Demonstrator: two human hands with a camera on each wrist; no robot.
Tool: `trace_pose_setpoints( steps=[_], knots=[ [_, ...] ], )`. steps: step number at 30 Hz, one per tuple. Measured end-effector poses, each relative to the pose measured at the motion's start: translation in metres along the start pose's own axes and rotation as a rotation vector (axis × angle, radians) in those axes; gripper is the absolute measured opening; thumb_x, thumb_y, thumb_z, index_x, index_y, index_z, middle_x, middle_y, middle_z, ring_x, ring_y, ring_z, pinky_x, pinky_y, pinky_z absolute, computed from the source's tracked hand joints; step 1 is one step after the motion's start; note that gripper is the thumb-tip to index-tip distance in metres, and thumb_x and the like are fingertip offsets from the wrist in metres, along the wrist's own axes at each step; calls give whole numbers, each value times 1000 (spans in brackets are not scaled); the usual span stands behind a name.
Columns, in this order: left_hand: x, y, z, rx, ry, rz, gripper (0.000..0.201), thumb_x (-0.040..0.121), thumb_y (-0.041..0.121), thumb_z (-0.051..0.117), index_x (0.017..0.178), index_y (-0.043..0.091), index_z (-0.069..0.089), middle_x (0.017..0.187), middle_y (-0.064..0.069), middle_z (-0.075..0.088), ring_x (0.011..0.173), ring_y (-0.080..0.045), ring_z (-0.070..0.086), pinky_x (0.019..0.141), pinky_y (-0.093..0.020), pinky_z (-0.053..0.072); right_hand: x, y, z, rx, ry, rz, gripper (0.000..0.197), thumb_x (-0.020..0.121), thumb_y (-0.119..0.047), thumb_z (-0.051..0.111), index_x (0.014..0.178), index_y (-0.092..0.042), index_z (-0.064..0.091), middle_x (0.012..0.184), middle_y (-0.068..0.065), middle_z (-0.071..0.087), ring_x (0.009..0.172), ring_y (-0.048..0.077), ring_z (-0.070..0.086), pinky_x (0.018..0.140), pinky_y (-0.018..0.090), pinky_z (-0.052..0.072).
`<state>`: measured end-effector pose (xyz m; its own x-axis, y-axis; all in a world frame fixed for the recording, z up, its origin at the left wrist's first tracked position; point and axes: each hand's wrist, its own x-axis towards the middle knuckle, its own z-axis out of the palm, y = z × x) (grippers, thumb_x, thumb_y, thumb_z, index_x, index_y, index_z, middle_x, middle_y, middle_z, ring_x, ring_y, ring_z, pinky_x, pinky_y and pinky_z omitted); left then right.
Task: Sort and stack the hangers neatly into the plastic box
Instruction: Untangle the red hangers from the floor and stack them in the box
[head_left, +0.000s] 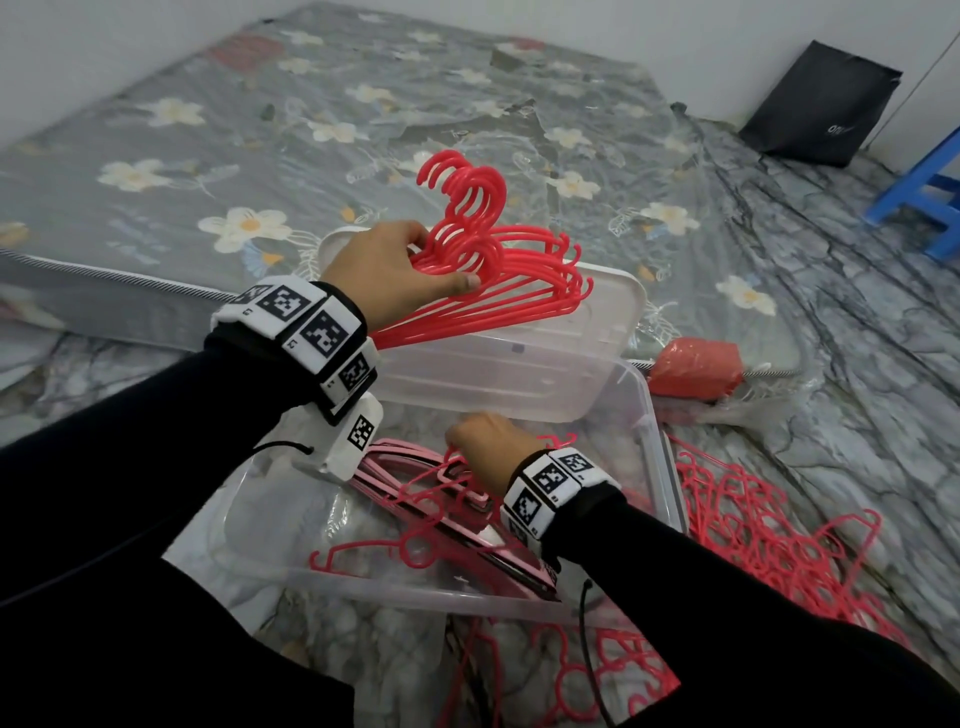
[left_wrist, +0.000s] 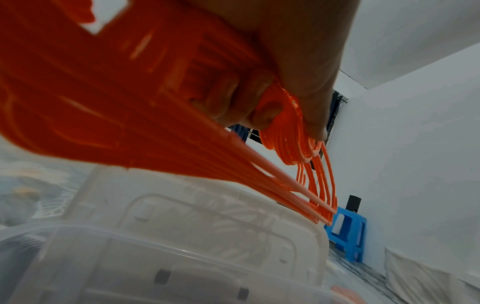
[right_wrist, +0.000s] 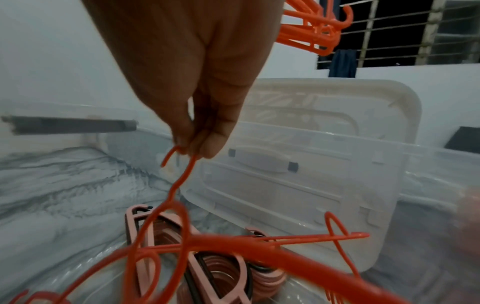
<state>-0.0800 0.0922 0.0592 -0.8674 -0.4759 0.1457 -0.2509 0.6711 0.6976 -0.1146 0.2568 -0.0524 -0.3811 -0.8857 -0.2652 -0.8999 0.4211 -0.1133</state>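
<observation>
The left hand (head_left: 395, 270) is gripping a gathered bundle of red hangers (head_left: 498, 280) by the necks, holding it above the far end of the clear plastic box (head_left: 667, 467) and its propped lid (head_left: 618, 306). The right hand (head_left: 488, 452) is pinching the hook of a single red hanger (right_wrist: 179, 183) inside the box, over the pink hangers (head_left: 415, 467) lying there. Likely mid-gathering: next, that hanger needs lifting and lining up hook to hook with the bundle.
</observation>
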Motion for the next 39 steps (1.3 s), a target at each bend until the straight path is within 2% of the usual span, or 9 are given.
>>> trace_pose_setpoints(
  steps=[3,5,11,14,18,22,26,32,39],
  knots=[
    [0,1,1,13,-5,4,47,66,64,72,92,26,60,80,11,61,75,-7,58,70,-28,42,-2,-10,7,-27,-110,-99,21,88,0,52,107,-4,62,102,17,64,97,34,62,76,33,45],
    [0,1,2,22,-7,9,48,66,64,72,93,26,59,81,11,60,77,-9,58,71,-29,43,-2,-12,7,8,-74,-114,21,89,-1,52,108,-6,60,104,16,63,98,34,60,74,33,42],
    [2,-1,-1,35,17,17,53,64,65,72,94,23,61,83,7,62,81,-15,61,77,-33,48,-5,9,-39,328,216,76,23,88,-1,47,105,-7,63,101,16,67,97,31,60,81,33,46],
    [1,-1,1,79,10,34,52,64,65,72,94,24,59,83,6,61,80,-15,59,71,-29,43,-14,25,-62,492,334,150,20,86,2,50,99,-4,63,92,15,69,87,28,64,77,29,47],
    [-3,3,3,195,10,94,61,63,70,68,97,21,60,81,4,59,78,-17,57,70,-29,41,-24,37,-84,644,505,188,21,84,8,46,87,-10,56,74,9,66,66,28,67,66,33,55],
    [-3,8,0,359,-9,162,78,53,88,49,98,24,56,83,0,66,80,-24,61,76,-38,50,-35,46,-97,550,537,128,18,85,7,49,89,-7,59,72,6,66,57,12,58,69,32,53],
    [-4,2,4,416,-55,209,76,57,84,50,97,20,59,84,-1,65,84,-23,60,78,-37,47,-41,42,-106,495,623,87,14,85,3,52,92,-5,62,71,-1,62,65,15,58,73,31,50],
    [-2,-3,10,365,-174,137,79,48,89,39,90,24,55,78,5,54,76,-18,51,68,-31,37,-47,38,-123,412,796,33,10,89,-5,57,96,-7,64,81,-5,59,73,9,55,69,17,42],
    [-8,-1,16,238,-289,162,60,59,90,44,77,33,53,72,16,55,69,0,50,61,-27,35,-47,41,-119,319,801,78,10,91,-6,53,96,-5,62,85,6,66,78,20,60,73,38,50]
  ],
)
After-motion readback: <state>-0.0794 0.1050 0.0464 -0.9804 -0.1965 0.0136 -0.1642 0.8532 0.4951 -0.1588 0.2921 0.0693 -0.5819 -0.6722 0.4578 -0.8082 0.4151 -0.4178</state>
